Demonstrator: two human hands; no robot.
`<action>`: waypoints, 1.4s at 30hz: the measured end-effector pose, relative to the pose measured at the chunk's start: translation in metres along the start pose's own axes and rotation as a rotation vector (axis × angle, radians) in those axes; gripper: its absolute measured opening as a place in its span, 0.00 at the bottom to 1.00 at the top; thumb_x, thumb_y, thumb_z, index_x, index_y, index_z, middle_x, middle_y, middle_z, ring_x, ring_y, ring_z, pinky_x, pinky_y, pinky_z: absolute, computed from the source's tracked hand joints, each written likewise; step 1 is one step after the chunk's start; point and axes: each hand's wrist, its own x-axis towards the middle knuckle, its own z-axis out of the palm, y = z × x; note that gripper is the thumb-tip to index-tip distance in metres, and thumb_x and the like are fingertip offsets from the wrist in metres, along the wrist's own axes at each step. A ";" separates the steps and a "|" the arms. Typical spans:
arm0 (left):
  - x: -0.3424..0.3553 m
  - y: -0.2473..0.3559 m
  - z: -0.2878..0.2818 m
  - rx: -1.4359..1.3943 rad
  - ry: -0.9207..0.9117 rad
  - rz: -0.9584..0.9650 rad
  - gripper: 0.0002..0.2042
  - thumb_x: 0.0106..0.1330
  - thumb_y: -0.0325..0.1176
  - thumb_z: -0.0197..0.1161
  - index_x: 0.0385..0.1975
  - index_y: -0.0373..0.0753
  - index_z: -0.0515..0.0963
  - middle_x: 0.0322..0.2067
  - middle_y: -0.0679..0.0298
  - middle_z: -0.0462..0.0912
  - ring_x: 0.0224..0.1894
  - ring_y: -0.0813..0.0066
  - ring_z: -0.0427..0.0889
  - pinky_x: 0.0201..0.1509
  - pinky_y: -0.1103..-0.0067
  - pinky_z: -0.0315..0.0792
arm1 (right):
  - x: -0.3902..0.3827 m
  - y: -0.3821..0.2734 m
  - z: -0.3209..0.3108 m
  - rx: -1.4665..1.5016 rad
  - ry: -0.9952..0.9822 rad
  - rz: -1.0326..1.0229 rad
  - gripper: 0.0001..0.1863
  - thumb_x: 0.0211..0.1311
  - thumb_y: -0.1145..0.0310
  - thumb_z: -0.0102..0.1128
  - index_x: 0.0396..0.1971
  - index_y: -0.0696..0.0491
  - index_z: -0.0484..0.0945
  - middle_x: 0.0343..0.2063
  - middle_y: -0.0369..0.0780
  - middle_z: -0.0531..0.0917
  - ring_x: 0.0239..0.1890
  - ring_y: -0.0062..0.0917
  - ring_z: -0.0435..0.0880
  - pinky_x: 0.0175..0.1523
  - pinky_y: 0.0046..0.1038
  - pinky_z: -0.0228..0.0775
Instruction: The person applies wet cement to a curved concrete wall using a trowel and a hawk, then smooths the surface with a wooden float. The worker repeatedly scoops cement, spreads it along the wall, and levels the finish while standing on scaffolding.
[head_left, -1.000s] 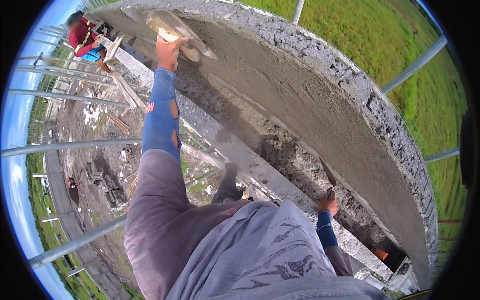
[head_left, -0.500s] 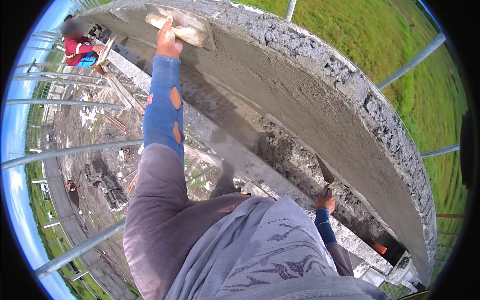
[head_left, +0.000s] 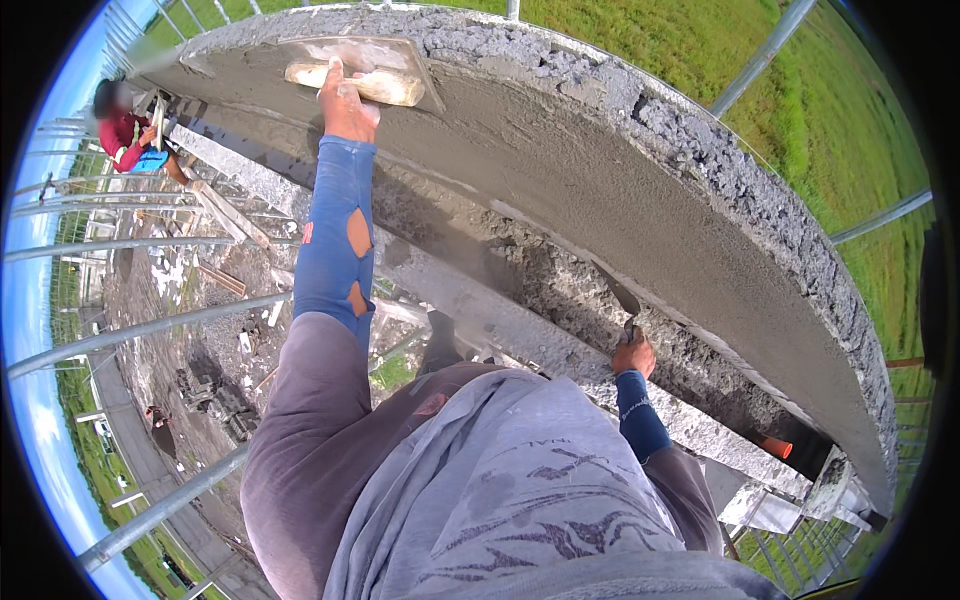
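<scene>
At the upper left of the frame, the fingers of my left hand (head_left: 348, 112) are wrapped around the pale handle of a flat float (head_left: 410, 60), its plate lying up against the grey face of the curved wall (head_left: 600, 200), though I can't tell how firmly it bears there. Right of centre, my right hand (head_left: 634, 355) grasps a dark trowel (head_left: 621, 297), its blade pointing up the frame over the rough mortar (head_left: 550, 270) in the channel between the wall and the concrete ledge (head_left: 530, 335). The float is at the end of a long reach, so I judge that my pressure could grow uneven; a tilted plate would dig one edge in and leave a ridge. Its upper side sits close to the crumbly rim (head_left: 600, 85), and catching that could knock grit loose and drag it into a score. The trowel's blade is near the foot of the wall, so a careless swing might nick the surface. At lower right, the orange pipe (head_left: 776, 447) juts into the channel, where falling mortar could perhaps clog it
</scene>
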 end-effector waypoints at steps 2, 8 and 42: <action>-0.019 -0.013 0.012 -0.021 0.018 0.003 0.17 0.73 0.41 0.62 0.54 0.41 0.70 0.43 0.66 0.72 0.40 0.71 0.72 0.47 0.64 0.80 | -0.002 0.000 -0.003 0.013 0.029 -0.029 0.23 0.66 0.56 0.58 0.59 0.45 0.78 0.50 0.46 0.86 0.55 0.44 0.83 0.61 0.45 0.71; -0.099 -0.058 0.052 0.000 0.062 -0.006 0.20 0.72 0.42 0.63 0.56 0.40 0.69 0.46 0.65 0.74 0.43 0.70 0.75 0.41 0.70 0.80 | -0.007 0.000 -0.012 0.115 -0.042 -0.040 0.27 0.66 0.53 0.57 0.64 0.45 0.75 0.52 0.46 0.85 0.57 0.42 0.82 0.64 0.47 0.68; -0.415 -0.210 0.092 -0.102 -0.542 -1.061 0.15 0.74 0.48 0.62 0.47 0.45 0.73 0.45 0.63 0.83 0.49 0.75 0.83 0.53 0.74 0.81 | -0.012 -0.004 -0.006 0.024 0.057 0.052 0.17 0.71 0.54 0.52 0.52 0.46 0.80 0.45 0.44 0.87 0.51 0.39 0.85 0.56 0.43 0.74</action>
